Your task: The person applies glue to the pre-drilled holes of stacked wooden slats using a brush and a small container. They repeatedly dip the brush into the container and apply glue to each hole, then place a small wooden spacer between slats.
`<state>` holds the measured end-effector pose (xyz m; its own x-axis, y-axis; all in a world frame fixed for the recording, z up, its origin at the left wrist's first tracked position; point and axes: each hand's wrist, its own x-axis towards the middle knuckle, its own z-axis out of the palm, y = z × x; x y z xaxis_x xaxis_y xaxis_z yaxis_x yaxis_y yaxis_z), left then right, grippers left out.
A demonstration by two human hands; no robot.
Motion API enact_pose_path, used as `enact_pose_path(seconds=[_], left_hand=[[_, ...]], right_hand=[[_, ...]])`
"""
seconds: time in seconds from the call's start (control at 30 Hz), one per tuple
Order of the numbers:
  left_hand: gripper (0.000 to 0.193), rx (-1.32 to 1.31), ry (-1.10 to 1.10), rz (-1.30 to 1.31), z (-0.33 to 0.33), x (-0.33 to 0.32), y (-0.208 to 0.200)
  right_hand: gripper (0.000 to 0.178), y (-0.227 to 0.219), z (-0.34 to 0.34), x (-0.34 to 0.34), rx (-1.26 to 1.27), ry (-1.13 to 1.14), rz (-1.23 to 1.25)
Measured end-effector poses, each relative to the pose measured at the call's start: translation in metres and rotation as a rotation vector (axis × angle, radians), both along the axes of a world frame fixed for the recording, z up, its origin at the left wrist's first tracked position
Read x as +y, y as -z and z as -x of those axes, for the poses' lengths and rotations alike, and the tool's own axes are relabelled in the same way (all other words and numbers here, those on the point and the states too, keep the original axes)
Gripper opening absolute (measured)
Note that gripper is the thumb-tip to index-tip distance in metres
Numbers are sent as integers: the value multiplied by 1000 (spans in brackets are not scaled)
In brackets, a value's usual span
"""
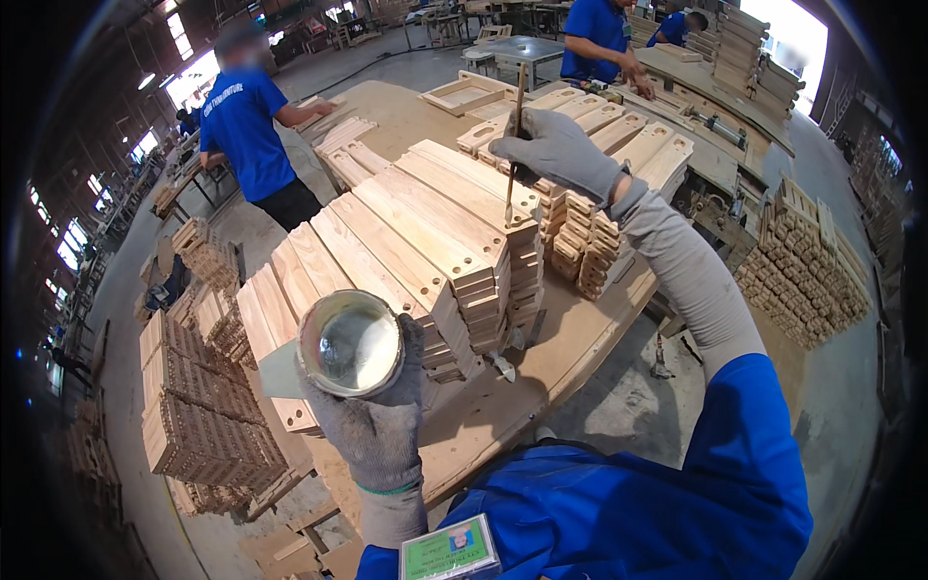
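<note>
My left hand, in a grey glove, is closed round a round tub of whitish liquid, held over the near side of the stacked boards. A flat pale blue-grey piece sticks out beside the tub. In my gloved right hand is a thin wooden-handled brush, gripped upright. Its tip points down at the drilled end of a board, by the holes; whether it touches is too small to tell. The pale wooden boards lie side by side in stacks, with round holes near their ends.
A second row of stacked boards stands beyond, on the worktable. More wood piles stand on the floor at left and right. One co-worker stands at far left, another at a far bench.
</note>
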<state>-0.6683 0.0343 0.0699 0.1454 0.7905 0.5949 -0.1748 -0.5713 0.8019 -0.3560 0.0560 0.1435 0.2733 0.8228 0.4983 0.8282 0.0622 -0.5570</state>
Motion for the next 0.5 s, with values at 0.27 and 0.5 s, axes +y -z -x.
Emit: enact_pose_path(seconds=[0.27, 0.5], left_hand=[[52, -131, 112, 50, 1, -2, -4], [73, -18, -102, 5, -4, -1, -7]], right_hand=[[48, 11, 5, 2, -2, 19, 68], [46, 13, 3, -3, -2, 10, 82]])
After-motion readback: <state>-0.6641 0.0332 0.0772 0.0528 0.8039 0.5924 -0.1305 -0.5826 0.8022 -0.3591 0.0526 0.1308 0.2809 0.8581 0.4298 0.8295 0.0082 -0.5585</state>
